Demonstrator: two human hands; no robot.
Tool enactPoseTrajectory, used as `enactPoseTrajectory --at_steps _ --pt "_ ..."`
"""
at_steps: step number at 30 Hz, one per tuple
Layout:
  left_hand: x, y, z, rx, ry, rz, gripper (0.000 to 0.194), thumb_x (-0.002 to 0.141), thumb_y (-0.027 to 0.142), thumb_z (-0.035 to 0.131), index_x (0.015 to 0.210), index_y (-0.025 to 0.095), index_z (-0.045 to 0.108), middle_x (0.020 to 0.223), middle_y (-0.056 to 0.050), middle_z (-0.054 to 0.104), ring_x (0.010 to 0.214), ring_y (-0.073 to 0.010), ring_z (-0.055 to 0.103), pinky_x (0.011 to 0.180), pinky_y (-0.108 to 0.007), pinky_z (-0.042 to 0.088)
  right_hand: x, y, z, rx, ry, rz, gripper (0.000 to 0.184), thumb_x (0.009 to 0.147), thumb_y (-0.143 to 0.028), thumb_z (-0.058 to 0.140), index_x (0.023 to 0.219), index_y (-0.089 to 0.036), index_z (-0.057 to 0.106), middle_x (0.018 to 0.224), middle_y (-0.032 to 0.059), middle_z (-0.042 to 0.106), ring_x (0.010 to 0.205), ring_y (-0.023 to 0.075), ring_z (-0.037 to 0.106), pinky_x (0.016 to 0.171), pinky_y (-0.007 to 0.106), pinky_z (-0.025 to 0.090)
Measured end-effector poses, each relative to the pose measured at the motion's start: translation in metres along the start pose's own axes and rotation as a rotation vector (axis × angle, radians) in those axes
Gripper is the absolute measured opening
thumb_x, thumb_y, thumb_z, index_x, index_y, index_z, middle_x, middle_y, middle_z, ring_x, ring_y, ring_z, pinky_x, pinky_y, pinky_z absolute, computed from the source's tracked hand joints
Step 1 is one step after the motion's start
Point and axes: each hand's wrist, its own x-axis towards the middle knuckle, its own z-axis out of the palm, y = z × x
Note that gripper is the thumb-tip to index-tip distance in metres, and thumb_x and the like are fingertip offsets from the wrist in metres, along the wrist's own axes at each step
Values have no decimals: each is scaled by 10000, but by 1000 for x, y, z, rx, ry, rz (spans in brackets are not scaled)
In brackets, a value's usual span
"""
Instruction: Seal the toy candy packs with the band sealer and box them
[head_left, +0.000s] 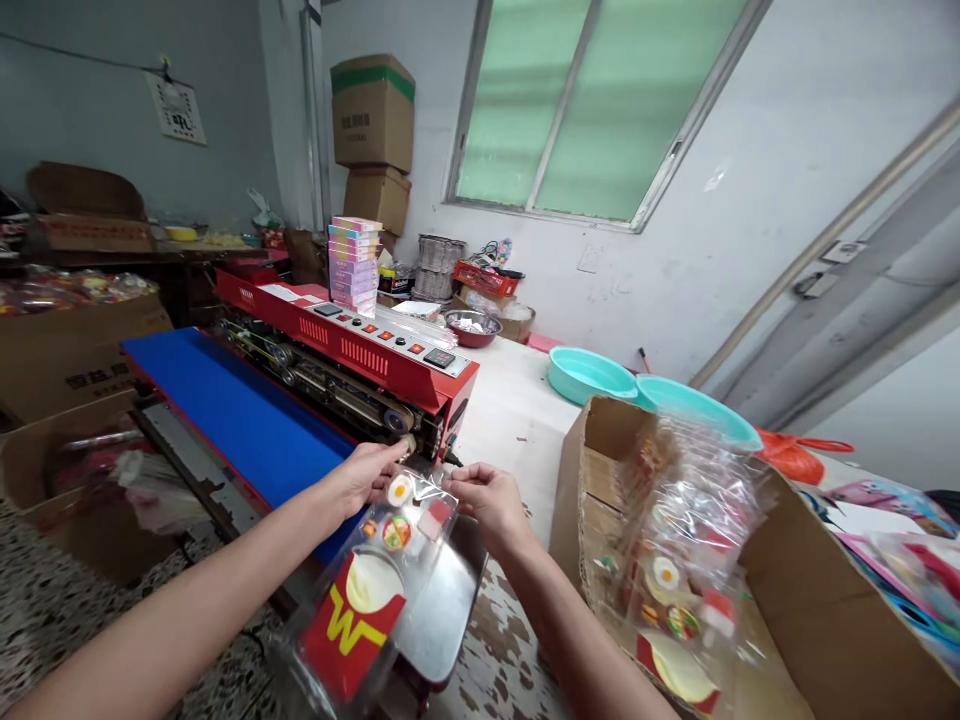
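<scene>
A clear plastic bag hangs between my hands, with a red and yellow fries-carton toy, a fried egg and small food pieces showing through it. My left hand pinches the bag's top edge at its left corner, close to the intake end of the red sealing machine. The opposite top corner is between the thumb and fingers of my right hand. Beneath the bag's lower part lies a shiny metal plate. The machine's blue conveyor belt runs off to the left.
On the right, an open cardboard box holds several similar filled bags. Turquoise basins and a bowl stand on the white table. Stacked small boxes rise behind the machine. More cartons sit at left.
</scene>
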Motion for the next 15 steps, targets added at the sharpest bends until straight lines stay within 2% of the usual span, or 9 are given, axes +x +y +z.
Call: enactPoseTrajectory --at_steps 4,10,15 --pt "-3 -1 -17 13 -21 1 476 483 341 849 831 112 619 730 -86 705 487 -140 598 429 -229 441 20 6 1 69 60 4 348 427 -217 811 652 -168 550 528 -30 594 493 126 565 488 250 461" --pt "9 4 -29 17 75 32 395 475 230 832 785 113 616 651 -69 691 447 -130 574 410 -224 431 48 17 15 120 85 25 421 387 -254 835 649 -186 512 502 -32 573 469 133 557 466 263 469" --pt "18 9 -43 62 183 105 359 496 248 807 766 95 628 657 -97 689 483 -163 609 456 -265 480 44 16 27 160 81 23 425 506 -385 830 698 -189 505 593 -5 608 539 132 592 517 260 497"
